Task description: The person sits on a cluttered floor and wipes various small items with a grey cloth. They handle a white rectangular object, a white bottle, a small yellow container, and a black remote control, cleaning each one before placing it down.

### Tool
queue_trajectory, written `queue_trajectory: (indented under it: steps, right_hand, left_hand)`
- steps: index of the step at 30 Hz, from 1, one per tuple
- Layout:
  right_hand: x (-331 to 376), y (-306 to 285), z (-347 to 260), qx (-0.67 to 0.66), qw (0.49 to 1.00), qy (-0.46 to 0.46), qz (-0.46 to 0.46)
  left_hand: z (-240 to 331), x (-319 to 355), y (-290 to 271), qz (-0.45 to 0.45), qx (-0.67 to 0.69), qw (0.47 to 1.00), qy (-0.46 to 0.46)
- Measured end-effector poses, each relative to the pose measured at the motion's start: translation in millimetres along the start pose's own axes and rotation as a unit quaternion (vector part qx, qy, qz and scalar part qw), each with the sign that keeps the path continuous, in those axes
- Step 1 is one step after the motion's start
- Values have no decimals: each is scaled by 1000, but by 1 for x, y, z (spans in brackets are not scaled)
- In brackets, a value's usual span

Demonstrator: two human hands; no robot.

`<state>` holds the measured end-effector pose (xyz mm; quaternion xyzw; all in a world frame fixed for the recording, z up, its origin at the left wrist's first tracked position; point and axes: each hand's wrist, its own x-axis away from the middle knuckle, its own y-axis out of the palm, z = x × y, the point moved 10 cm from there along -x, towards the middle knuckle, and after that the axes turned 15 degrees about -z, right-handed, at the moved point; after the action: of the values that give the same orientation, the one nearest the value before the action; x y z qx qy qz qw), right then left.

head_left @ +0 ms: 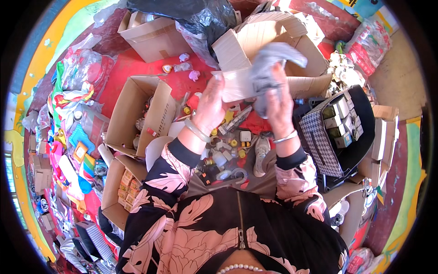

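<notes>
In front of me, over the floor, I hold two things up close together. My left hand (210, 105) is closed, its thumb on the edge of a flat, pale packet (236, 85) that looks like a thin box or card. A crumpled grey cloth or rag (270, 61), blurred by motion, is gripped in my right hand (280, 102). The cloth overlaps the packet's right end, so that end is hidden. Below my hands, a jumble of small parts (223, 157) with yellow and white pieces lies around a pale shoe (262, 155).
An open cardboard box (230, 48) stands just beyond my hands. Another open box (157, 116) is at left, above one with small orange packages (129, 185). On the right is a houndstooth-sided bin (319, 137) with several small boxes. Piled goods (84, 155) line the far left.
</notes>
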<state>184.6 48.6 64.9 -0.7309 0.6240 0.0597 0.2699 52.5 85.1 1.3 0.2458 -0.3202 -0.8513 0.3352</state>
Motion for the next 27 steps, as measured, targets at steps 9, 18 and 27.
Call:
queue_trajectory:
  steps: [9, 18, 27]
  right_hand:
    - [-2, 82, -7, 335, 938, 31, -89]
    - [3, 94, -24, 248, 949, -54, -188]
    - [37, -18, 41, -520, 817, 132, 211]
  left_hand:
    - [-13, 11, -18, 139, 24, 989, 54]
    - [2, 13, -57, 146, 109, 980, 79]
    - [41, 4, -32, 118, 56, 981, 146]
